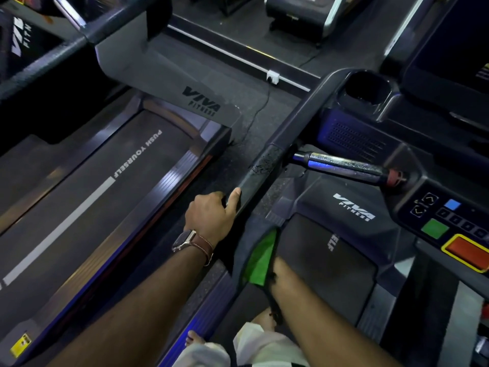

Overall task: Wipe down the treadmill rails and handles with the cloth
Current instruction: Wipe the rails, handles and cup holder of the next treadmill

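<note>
On the treadmill rail (260,168), our left hand (211,215) grips with curled fingers (234,200). Our right hand sits hidden under the green cloth (260,256); its fingers we cannot tell.

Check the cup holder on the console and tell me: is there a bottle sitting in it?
No, the cup holder beside the side rail shows only its dark hollow, with no bottle inside.
</note>
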Demonstrator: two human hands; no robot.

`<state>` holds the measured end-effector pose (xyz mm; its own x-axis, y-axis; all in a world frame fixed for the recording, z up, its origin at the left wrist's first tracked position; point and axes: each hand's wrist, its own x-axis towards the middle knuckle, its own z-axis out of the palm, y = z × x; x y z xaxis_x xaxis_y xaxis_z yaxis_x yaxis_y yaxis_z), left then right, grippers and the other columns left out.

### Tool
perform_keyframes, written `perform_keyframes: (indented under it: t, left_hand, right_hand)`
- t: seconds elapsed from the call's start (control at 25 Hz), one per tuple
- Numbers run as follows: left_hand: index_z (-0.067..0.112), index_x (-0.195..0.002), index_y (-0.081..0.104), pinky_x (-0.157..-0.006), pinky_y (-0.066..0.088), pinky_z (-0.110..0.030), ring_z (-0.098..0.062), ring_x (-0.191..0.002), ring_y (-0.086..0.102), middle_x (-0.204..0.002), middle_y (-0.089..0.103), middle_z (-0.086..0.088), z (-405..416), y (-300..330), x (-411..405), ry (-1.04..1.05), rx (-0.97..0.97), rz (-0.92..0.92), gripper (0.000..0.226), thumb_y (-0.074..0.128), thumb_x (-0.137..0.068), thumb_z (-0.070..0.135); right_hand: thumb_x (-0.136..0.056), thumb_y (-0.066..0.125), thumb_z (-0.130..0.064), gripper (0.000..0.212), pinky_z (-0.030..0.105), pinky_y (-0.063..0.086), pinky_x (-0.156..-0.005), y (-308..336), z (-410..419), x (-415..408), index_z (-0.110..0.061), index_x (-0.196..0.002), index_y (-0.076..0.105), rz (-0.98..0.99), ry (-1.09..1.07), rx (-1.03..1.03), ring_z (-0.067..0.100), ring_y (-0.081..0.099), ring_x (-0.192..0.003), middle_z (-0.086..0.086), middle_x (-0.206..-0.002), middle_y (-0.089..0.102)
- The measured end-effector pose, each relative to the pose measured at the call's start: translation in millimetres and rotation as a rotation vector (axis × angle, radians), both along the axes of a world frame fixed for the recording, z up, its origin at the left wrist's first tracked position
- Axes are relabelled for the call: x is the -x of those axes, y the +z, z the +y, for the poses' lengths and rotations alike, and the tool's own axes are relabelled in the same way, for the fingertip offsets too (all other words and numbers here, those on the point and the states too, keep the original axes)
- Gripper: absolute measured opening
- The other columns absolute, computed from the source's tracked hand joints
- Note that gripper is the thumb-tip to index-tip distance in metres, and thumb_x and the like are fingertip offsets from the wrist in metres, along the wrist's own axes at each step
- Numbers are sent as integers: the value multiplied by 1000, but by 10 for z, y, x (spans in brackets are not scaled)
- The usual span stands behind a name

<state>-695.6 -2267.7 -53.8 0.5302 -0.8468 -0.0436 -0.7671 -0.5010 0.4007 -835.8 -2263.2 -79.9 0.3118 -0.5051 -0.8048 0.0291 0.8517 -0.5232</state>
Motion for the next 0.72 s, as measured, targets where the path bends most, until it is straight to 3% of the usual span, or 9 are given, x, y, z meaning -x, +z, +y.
perform_keyframes:
  t: [0.08, 0.12, 0.16, 0.24, 0.32, 0.44, 0.52, 0.6, 0.72]
  left_hand:
    - [15, -55, 51, -55, 30, -32, -34, -63, 57, -56, 54, -7, -3, -12, -27, 34, 29, 58, 61, 37, -96, 59]
    - [13, -58, 56, -56, 29, -32, -35, -65, 59, -56, 55, -7, -1, -7, -41, 59, 55, 100, 59, 39, -98, 52]
    - [10, -60, 60, -57, 29, -33, -36, -68, 60, -58, 57, -9, -2, 4, -51, 93, 80, 138, 57, 40, -100, 45]
    - [1, -66, 65, -63, 32, -35, -41, -77, 61, -69, 65, -18, -6, 35, -56, 157, 99, 167, 53, 42, -101, 34]
    - [-2, -70, 67, -66, 32, -34, -39, -79, 61, -77, 69, -20, -15, 49, -59, 190, 100, 191, 52, 41, -101, 31]
    - [3, -61, 62, -64, 33, -33, -38, -74, 60, -71, 66, -19, 15, 47, -50, 196, 92, 229, 52, 43, -100, 32]
    - [7, -64, 57, -64, 33, -35, -42, -77, 59, -76, 66, -21, 34, 50, -56, 234, 131, 223, 44, 45, -99, 31]
    - [5, -88, 61, -69, 37, -38, -42, -86, 60, -90, 67, -24, 76, 95, -71, 315, 190, 256, 25, 48, -97, 24]
    - [9, -97, 55, -74, 45, -40, -41, -88, 60, -97, 66, -21, 197, 129, -48, 266, 31, 218, 19, 42, -96, 22]
  right_hand:
    - [-100, 41, -40, 44, 43, 41, -110, -43, -272, -271, -2, -115, 59, 111, -239, 157, 28, 59, -101, 17, -115, 60]
    - [-99, 39, -45, 55, 39, 33, -117, 44, -295, -411, -6, -134, 53, 226, -235, 329, 29, 52, -125, 17, -136, 54]
    - [-99, 35, -44, 61, 31, 23, -121, 71, -276, -564, -9, -149, 37, 376, -186, 545, 24, 36, -142, 14, -154, 38]
    - [-102, 37, -32, 61, 21, 8, -121, 88, -65, -565, -6, -155, 22, 442, -37, 1033, 20, 11, -152, 12, -164, 13]
    - [-101, 40, -31, 58, 37, 6, -124, 15, -211, -416, -5, -152, 32, 666, 275, 1482, 30, 10, -152, 11, -164, 17]
    - [-91, 44, -39, 52, 60, 11, -119, 247, -868, -520, -8, -129, 61, 1077, 633, 1478, 48, 23, -143, 10, -146, 48]
    - [-86, 44, -40, 44, 58, 21, -115, 452, -1018, -665, -14, -107, 73, 1118, 917, 1477, 44, 39, -132, 9, -123, 64]
    - [-87, 40, -45, 45, 48, 34, -103, 579, -1010, -673, -18, -97, 74, 973, 1271, 1607, 36, 54, -116, 6, -110, 68]
    - [-89, 36, -55, 54, 40, 41, -93, 850, -1303, -790, -20, -115, 69, 997, 1516, 1431, 30, 59, -115, 7, -123, 66]
